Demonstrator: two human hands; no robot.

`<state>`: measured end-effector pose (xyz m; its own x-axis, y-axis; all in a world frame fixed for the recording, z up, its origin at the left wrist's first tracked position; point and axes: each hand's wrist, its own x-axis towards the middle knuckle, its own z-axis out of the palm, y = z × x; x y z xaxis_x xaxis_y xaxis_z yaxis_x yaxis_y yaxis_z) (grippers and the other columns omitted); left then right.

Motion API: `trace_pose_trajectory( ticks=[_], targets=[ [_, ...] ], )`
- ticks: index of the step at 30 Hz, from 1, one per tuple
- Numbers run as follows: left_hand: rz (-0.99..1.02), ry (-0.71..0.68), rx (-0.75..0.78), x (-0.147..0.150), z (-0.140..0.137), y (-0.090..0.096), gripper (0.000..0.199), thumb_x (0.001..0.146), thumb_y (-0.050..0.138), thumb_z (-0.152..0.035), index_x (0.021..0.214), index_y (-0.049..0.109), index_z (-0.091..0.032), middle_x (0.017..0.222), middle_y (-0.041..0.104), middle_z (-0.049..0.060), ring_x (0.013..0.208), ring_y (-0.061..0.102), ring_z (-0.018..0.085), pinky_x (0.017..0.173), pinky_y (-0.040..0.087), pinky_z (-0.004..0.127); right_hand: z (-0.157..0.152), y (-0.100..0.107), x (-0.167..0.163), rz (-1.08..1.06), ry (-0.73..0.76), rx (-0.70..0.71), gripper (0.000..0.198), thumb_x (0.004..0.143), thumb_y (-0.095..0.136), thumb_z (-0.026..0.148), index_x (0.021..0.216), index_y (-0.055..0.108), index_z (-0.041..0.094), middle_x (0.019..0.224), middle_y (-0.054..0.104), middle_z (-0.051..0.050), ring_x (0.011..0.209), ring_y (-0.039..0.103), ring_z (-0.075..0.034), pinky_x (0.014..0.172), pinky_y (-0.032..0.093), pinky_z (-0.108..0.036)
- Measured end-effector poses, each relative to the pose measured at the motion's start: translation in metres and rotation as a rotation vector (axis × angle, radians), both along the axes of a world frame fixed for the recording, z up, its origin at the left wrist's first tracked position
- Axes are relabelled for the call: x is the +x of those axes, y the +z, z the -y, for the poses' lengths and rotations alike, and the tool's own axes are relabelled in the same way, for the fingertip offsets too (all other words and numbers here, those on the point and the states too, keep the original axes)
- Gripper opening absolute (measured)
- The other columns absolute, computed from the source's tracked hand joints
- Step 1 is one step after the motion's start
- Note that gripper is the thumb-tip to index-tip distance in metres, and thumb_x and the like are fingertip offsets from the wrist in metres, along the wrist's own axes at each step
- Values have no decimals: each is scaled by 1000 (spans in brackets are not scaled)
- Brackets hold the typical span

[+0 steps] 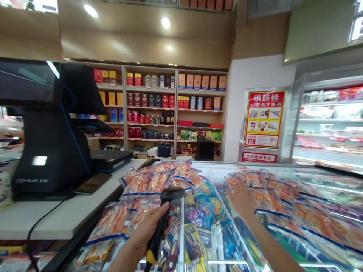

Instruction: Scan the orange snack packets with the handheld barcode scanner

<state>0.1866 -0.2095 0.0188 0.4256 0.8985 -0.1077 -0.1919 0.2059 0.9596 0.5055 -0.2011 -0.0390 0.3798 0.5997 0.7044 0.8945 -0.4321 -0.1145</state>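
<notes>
Left grip (147, 236) clamped on scanner (163, 223), right grip (241, 196) splayed flat on packets (272, 200); stack could slide off freezer lid (326, 260).

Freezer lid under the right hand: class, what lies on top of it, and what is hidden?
Orange snack packets with barcode labels lie spread over the glass freezer lid. The right hand rests flat on them. The packets cover most of the freezer's contents beneath, so those cannot be identified.
</notes>
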Motion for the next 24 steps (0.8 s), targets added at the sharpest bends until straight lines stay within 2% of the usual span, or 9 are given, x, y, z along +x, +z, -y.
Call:
trace_pose_trajectory(
  ticks=[4, 7, 10, 13, 15, 18, 24],
  targets=[
    [15, 56, -3, -11, -8, -1, 34, 62, 52, -47, 65, 50, -14, 46, 49, -3, 34, 41, 6, 34, 29, 17, -60, 5, -59, -297, 292, -54, 42, 78, 25, 41, 94, 55, 18, 98, 56, -7, 93, 47, -18, 81, 33, -29],
    [22, 82, -42, -19, -17, -4, 35, 59, 54, -48, 64, 48, -14, 46, 49, -3, 33, 40, 6, 33, 29, 17, -103, 11, -90, -492, 421, -71, 42, 78, 23, 38, 89, 57, 17, 88, 60, -6, 85, 52, -16, 73, 37, -25],
    [25, 71, -52, -23, -23, -8, 35, 59, 54, -49, 66, 49, -15, 45, 49, -2, 31, 39, 6, 32, 28, 17, -138, 18, -107, -598, 383, -28, 40, 77, 27, 37, 95, 55, 14, 92, 60, -8, 87, 52, -17, 73, 37, -25],
    [31, 55, -49, -25, -27, -12, 35, 61, 52, -49, 70, 50, -15, 43, 48, -2, 30, 39, 6, 31, 27, 17, -156, 23, -113, -676, 301, -20, 40, 72, 35, 35, 100, 52, 12, 94, 59, -12, 86, 53, -20, 71, 38, -29],
    [36, 31, -40, -25, -27, -13, 36, 62, 51, -49, 72, 51, -14, 43, 49, -2, 30, 39, 7, 31, 27, 17, -159, 23, -112, -715, 280, -15, 36, 70, 38, 30, 96, 55, 12, 91, 60, -11, 85, 54, -21, 70, 39, -29],
    [38, -9, -22, -22, -26, -13, 38, 62, 51, -49, 74, 52, -13, 44, 50, -1, 30, 39, 7, 31, 27, 18, -150, 18, -105, -788, 308, 92, 33, 68, 40, 28, 91, 57, 13, 88, 62, -9, 84, 55, -19, 70, 39, -27],
    [75, -51, -31, -8, -8, -1, 36, 64, 50, -46, 77, 53, -12, 45, 50, -2, 31, 40, 6, 32, 28, 16, -101, 0, -76, -824, 357, 259, 35, 67, 41, 31, 92, 57, 14, 77, 64, -6, 74, 57, -19, 65, 41, -27]
  ],
)
